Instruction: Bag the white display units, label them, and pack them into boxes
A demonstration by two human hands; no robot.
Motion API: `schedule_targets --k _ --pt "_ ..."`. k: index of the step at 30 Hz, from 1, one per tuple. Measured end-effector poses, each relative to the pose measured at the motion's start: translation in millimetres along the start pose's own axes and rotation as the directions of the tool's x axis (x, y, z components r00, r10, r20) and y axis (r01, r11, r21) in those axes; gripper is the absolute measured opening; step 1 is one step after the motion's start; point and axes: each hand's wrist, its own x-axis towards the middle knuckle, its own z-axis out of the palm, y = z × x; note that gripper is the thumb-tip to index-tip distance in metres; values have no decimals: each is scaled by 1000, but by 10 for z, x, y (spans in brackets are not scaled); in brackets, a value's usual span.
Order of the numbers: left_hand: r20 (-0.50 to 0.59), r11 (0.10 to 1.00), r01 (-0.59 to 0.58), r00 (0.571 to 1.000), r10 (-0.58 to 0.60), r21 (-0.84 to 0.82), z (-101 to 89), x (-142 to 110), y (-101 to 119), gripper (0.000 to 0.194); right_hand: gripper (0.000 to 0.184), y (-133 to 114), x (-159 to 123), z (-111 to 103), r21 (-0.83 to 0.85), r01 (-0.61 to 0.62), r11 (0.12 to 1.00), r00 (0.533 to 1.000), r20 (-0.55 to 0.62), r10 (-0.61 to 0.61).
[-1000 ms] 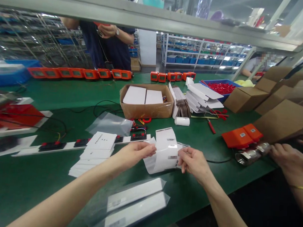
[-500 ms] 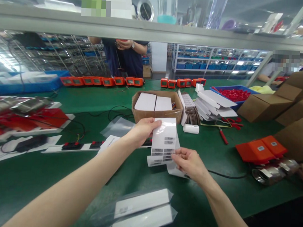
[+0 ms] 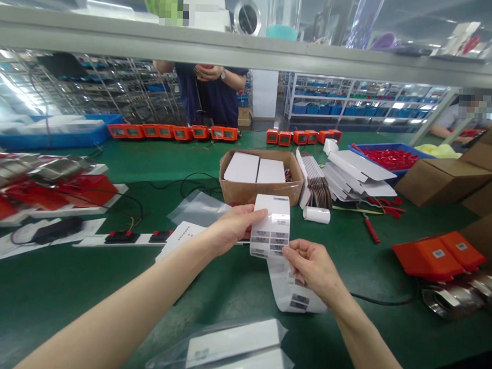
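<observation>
A white strip of printed labels point(image 3: 271, 223) hangs between my hands over the green table. My left hand point(image 3: 238, 225) pinches its left edge near the top, thumb in front. Lower on the right edge, my right hand point(image 3: 311, 262) is closed on the strip between thumb and fingers. The strip's lower part curls down behind my right hand to the table, with dark printed patches showing. Close to me lie two white boxes point(image 3: 232, 343) in clear plastic bags. Beyond the strip stands a cardboard box point(image 3: 262, 192) with white boxes inside.
Orange-housed devices with metal fittings point(image 3: 439, 256) sit at the right. Folded white cartons point(image 3: 355, 175), a small white roll point(image 3: 316, 214) and a red-handled tool point(image 3: 371, 230) lie behind. A power strip point(image 3: 91, 240) is at left. A co-worker point(image 3: 206, 94) stands across the table.
The strip has bent and turned between my hands, showing more printed labels. Its lower loop has dropped nearer the table toward me. Both hands keep hold; the view has shifted slightly.
</observation>
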Motion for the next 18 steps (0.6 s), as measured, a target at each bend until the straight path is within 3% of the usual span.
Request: schedule_targets --k 5,13,18 --pt "137 1000 7 991 -8 3 -11 -109 -51 41 31 -43 25 -22 17 3 1000 1000 16 -3" --pt "261 999 25 965 -16 -32 -87 -160 -112 55 33 -92 24 -73 21 14 1000 1000 9 -14" --pt "315 1000 -21 949 27 -22 -73 -150 -142 59 34 -84 9 -40 25 25 999 1000 -2 -25"
